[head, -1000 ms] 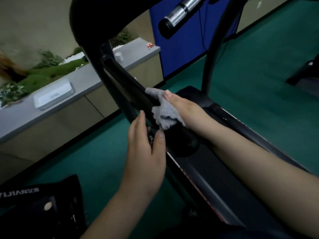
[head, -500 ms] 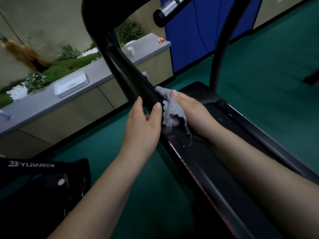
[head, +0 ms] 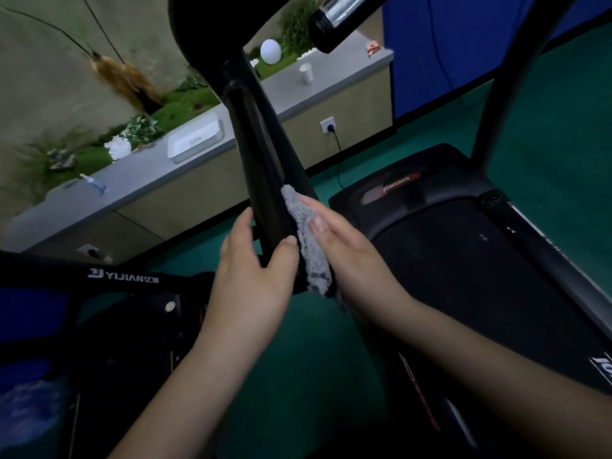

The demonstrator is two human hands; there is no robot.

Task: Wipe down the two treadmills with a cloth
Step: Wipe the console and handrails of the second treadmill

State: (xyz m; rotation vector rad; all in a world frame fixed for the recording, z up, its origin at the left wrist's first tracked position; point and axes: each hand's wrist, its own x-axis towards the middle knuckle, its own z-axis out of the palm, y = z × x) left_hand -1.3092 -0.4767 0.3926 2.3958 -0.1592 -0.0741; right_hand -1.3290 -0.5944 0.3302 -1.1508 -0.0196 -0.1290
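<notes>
1. Treadmill fills my right side, its black belt on the green floor, and its dark upright post rises between my hands
2. Second treadmill, black, sits at lower left
3. Grey worktop behind carries a white tray and a paper cup
4. My left hand grips the post, fingers curled round it
5. My right hand presses the grey cloth flat against the post's right face, fingers straight
</notes>
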